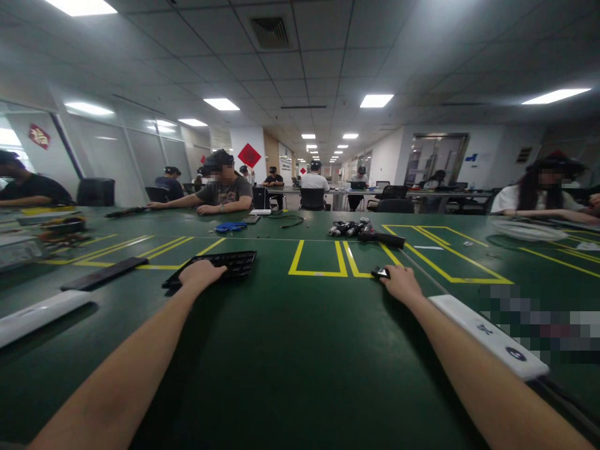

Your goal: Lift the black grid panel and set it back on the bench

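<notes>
My left hand (202, 275) is closed over the left part of a black gridded tray (240, 265), with the thumb lying across its top. The tray is slightly tilted at the green table. Farther right, my right hand (403, 282) pinches a small black-and-silver piece (380, 272) between thumb and fingers. Its exact kind is too small to make out. Beyond the right hand lie a dark-handled tool (382, 239) and a bundle of black cables (349, 227). A long white box-like bar (490, 337) rests beside my right forearm.
Yellow tape (319, 273) marks rectangles on the green table (300, 356). At left are a black bar (105, 274) and a white bar (44, 315). A blue item (230, 227) lies farther back. Coiled pale cable (529, 230) sits at right. Co-workers sit across the table.
</notes>
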Tool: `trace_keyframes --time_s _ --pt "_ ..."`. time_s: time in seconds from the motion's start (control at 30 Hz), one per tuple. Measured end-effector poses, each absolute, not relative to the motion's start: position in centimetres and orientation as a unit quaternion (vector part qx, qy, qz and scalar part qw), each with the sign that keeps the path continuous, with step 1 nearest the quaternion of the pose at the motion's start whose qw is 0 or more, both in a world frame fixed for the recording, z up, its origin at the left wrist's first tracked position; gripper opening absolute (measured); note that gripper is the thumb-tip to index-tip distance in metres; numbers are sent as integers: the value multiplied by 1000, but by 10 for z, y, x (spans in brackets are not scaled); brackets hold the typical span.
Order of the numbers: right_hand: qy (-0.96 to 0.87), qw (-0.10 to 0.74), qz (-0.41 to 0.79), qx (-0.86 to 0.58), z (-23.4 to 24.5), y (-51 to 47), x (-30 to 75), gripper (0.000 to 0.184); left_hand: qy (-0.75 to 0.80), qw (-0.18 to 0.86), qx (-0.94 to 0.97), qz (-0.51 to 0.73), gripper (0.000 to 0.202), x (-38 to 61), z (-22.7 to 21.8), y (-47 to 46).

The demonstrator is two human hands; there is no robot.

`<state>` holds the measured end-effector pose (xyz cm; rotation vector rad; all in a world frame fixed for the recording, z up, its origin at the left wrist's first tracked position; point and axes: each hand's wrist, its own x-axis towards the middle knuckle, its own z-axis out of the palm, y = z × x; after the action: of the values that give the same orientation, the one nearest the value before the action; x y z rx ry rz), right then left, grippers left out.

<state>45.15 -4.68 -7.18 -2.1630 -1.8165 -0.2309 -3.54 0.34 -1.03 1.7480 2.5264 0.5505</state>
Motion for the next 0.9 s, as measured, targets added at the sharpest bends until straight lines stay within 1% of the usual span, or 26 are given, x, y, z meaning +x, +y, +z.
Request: trace_keyframes --time_s 0.03,0.1,0.2,0.27,0.33,0.4,0.53,0.63,0.7,0.8,0.9 --pt "-633 151 -80 -755 -72 -47 450 34 816 5 555 163 45 -35 -9 3" --pt "-628 152 -92 -758 -71 -48 446 39 823 -44 549 142 48 -25 -6 1" --pt "-633 180 -149 -738 -63 -51 435 47 749 -117 626 182 39 9 -6 -5" --pt "-670 207 -160 -695 -57 -57 420 43 671 -103 708 197 36 41 -13 -12" --pt "-723 220 -118 -644 -53 -64 401 34 594 -69 780 184 33 73 -24 -21" --pt "-759 213 -70 -611 -52 -73 381 28 543 -39 825 152 30 99 -36 -32" --pt "-800 172 -48 -573 -56 -85 354 24 482 -22 868 117 24 118 -44 -49" --pt "-808 169 -56 -561 -53 -84 356 26 485 -53 866 115 29 112 -39 -52" --pt "-792 189 -81 -575 -49 -79 368 29 498 -65 860 90 31 107 -35 -50" --pt "-717 221 -149 -644 -43 -70 396 32 499 -59 863 59 32 103 -35 -45" --pt "-657 200 -187 -702 -48 -64 422 34 491 -46 866 82 32 103 -39 -42"
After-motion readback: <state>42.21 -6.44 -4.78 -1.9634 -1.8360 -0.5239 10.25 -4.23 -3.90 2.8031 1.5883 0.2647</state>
